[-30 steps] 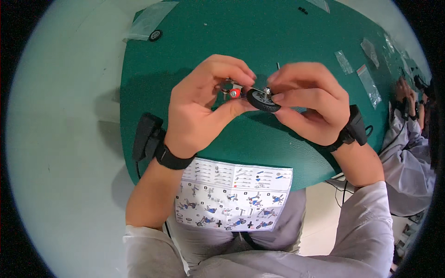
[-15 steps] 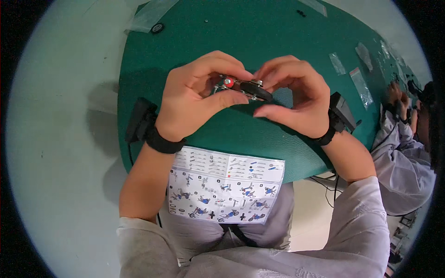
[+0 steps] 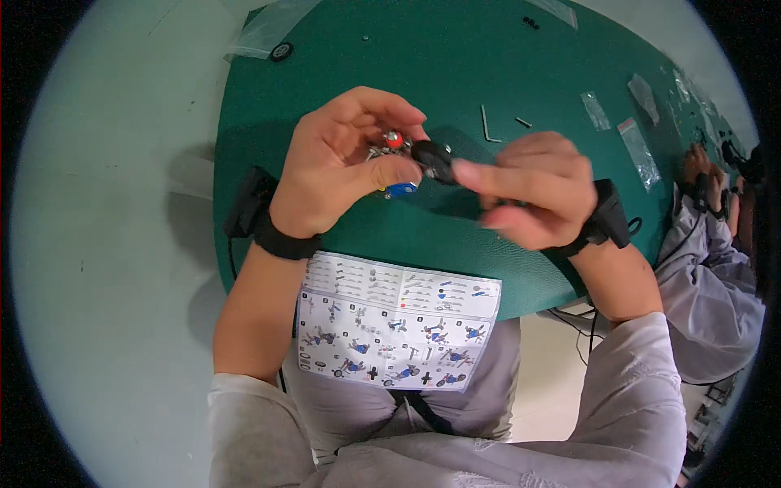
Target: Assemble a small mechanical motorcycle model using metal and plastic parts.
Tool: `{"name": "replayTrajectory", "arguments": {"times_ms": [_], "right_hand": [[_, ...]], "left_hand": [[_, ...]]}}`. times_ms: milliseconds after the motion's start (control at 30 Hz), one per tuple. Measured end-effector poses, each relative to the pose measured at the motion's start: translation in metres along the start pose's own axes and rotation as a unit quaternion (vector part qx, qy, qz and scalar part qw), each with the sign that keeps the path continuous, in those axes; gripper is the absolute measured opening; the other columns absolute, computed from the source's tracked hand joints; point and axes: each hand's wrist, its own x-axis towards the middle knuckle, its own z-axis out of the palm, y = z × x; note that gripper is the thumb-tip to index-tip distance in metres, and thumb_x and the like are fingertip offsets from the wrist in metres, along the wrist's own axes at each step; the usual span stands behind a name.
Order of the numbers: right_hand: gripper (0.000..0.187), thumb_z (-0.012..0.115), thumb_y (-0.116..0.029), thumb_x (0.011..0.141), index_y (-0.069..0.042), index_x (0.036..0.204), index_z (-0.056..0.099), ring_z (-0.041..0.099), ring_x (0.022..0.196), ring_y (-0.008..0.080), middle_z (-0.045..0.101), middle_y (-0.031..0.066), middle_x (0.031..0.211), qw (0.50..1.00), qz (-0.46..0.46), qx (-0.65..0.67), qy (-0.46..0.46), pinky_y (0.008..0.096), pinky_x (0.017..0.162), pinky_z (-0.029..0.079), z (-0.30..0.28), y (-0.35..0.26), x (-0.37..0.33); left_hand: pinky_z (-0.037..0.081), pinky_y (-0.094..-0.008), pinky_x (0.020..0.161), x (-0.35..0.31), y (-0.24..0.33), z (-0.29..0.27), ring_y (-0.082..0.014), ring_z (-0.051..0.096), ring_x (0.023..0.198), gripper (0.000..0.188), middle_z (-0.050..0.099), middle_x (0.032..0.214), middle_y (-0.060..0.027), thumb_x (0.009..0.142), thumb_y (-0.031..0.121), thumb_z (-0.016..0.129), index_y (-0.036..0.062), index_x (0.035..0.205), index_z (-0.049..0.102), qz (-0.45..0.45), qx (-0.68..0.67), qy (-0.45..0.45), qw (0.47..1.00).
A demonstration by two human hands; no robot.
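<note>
My left hand (image 3: pixel 329 167) is closed on a small metal model motorcycle (image 3: pixel 400 189) with a red round part, a blue part and silver screws. The model's black wheel (image 3: pixel 433 161) points to the right, past my left fingertips. My right hand (image 3: pixel 541 191) is slightly blurred beside it. Its forefinger reaches to the wheel's right edge, while the thumb stands apart below; nothing shows between them. Part of the model is hidden inside my left hand. On my lap and against the table edge lies a printed instruction sheet (image 3: pixel 399 321) with small assembly drawings.
On the green table (image 3: pixel 342 65), a hex key (image 3: pixel 486 126) and a small screw (image 3: pixel 523 122) lie beyond my right hand. A loose wheel (image 3: pixel 281 52) sits far left by a plastic bag (image 3: pixel 264 28). Clear bags (image 3: pixel 639 154) lie at right, near another person's hands (image 3: pixel 698 167).
My right hand has drawn back to the right and lower, uncovering the hex key and screw. In my left hand the model has turned, showing its blue part.
</note>
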Motion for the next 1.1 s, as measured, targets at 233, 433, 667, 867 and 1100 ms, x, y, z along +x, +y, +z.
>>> {"name": "replayTrajectory", "arguments": {"times_ms": [233, 433, 667, 867, 1100], "right_hand": [[0.027, 0.076, -0.016, 0.088, 0.0, 0.11, 0.073, 0.06, 0.049, 0.0213, 0.064, 0.0062, 0.064, 0.995, -0.011, -0.049, 0.082, 0.0316, 0.046, 0.044, 0.0, 0.001, -0.004], [0.046, 0.075, -0.008, 0.088, -0.004, 0.133, 0.067, 0.054, 0.046, 0.0165, 0.058, 0.0028, 0.057, 0.993, 0.062, -0.104, -0.009, 0.0301, 0.048, 0.042, 0.005, 0.008, 0.001], [0.018, 0.078, -0.015, 0.087, -0.008, 0.103, 0.072, 0.066, 0.065, 0.0238, 0.071, 0.0106, 0.088, 0.978, 0.205, -0.032, -0.007, 0.0314, 0.055, 0.05, 0.012, 0.022, -0.006], [0.014, 0.078, -0.012, 0.084, -0.004, 0.091, 0.069, 0.068, 0.086, 0.0311, 0.069, 0.0106, 0.098, 0.975, 0.213, -0.061, -0.029, 0.0372, 0.076, 0.054, 0.009, 0.035, -0.01], [0.017, 0.08, -0.011, 0.083, -0.001, 0.087, 0.067, 0.064, 0.091, 0.027, 0.067, 0.0101, 0.097, 0.984, 0.154, -0.088, -0.016, 0.0362, 0.079, 0.05, 0.004, 0.053, -0.017]], "left_hand": [[0.056, -0.0293, 0.086, 0.0, -0.002, 0.001, -0.0165, 0.068, 0.1, 0.051, 0.068, 0.109, -0.01, 0.079, -0.008, 0.079, 0.001, 0.124, 0.058, 0.009, 0.011, 0.017, 1.0], [0.056, -0.0274, 0.084, 0.002, -0.001, -0.002, -0.0164, 0.068, 0.099, 0.051, 0.069, 0.112, -0.0096, 0.079, -0.006, 0.082, 0.0002, 0.125, 0.06, 0.049, 0.089, 0.031, 0.994], [0.054, -0.0293, 0.084, 0.009, 0.003, 0.004, -0.0171, 0.069, 0.095, 0.048, 0.071, 0.106, -0.009, 0.075, -0.002, 0.083, 0.0044, 0.121, 0.066, 0.078, 0.397, 0.008, 0.914], [0.054, -0.0311, 0.083, 0.01, -0.007, 0.005, -0.0236, 0.069, 0.091, 0.042, 0.07, 0.101, -0.0105, 0.075, 0.001, 0.083, 0.0039, 0.114, 0.069, 0.11, 0.449, 0.033, 0.886], [0.051, -0.0277, 0.078, 0.004, -0.001, -0.03, -0.0147, 0.065, 0.087, 0.031, 0.069, 0.099, -0.0086, 0.082, 0.007, 0.082, -0.0009, 0.109, 0.069, -0.032, 0.413, -0.008, 0.91]]}}
